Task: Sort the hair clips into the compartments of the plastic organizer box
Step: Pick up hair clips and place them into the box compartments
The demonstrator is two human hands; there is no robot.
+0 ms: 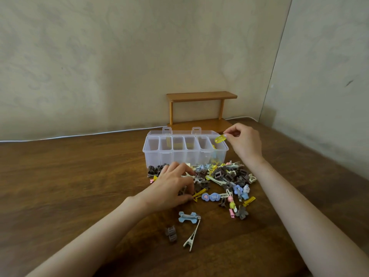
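Few were sorted yet: my right hand [244,142] pinched a yellow plastic hair clip [220,139] over the clear plastic organizer box [179,156], my left hand [171,186], grip unclear, on the big unsorted pile of clips [229,176].

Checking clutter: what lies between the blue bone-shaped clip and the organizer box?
Head view: the left hand and the mixed pile of hair clips lie between the blue bone-shaped clip and the organizer box.

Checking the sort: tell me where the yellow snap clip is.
Head view, right side: the yellow snap clip is pinched by the right hand above the right end of the organizer box.
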